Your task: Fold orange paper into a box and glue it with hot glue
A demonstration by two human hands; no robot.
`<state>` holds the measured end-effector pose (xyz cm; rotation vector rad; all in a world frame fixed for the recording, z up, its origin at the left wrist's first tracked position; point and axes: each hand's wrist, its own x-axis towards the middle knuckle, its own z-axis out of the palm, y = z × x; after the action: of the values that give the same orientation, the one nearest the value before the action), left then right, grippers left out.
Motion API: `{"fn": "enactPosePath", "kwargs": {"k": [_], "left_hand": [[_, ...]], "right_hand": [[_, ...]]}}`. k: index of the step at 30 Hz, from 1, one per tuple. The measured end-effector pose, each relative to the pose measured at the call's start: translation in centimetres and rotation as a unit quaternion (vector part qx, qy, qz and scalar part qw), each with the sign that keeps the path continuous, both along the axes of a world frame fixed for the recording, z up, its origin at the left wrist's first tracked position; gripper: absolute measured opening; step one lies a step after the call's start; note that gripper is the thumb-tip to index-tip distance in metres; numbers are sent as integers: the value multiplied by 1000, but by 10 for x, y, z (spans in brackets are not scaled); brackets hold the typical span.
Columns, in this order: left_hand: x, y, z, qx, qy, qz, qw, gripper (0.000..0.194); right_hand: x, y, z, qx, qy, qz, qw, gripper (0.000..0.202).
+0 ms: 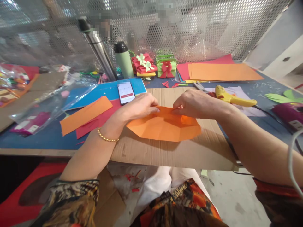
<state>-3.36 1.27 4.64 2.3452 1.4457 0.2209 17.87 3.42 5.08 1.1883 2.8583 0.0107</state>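
Fingers (pixel 153 100) pinching orange paper (pixel 163 128), along its far edge, cardboard (pixel 170 155) beneath

And here are the two hands, face to face! Left hand (pixel 141 105), fingers curled, left thumb (pixel 155 109) tucked in for a tight pinch. Right hand (pixel 193 102) mirrors it, knuckles up, right thumb (pixel 178 111) pressed in, just a small gap from the left fingertips. Behind and outside those fingers, left wrist (pixel 119 116) and right wrist (pixel 221 112); left forearm (pixel 91 154) and right forearm (pixel 258 142) slant wide, back towards the body.
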Motion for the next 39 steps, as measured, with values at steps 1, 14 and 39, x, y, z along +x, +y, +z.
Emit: {"fn": "enactPosePath", "kwargs": {"k": [1,14,39], "left_hand": [[2,0,-1,5,13,13,1000,17],[3,-4,1,6,72,14,997,24],[8,-7,0,24,103,-15,994,28]], "right_hand": [[0,0,0,-3,1,3,1000,26],[-1,3,-2,-34,6,30,999,23],[2,-8,-4,15,-94,30,995,18]]}}
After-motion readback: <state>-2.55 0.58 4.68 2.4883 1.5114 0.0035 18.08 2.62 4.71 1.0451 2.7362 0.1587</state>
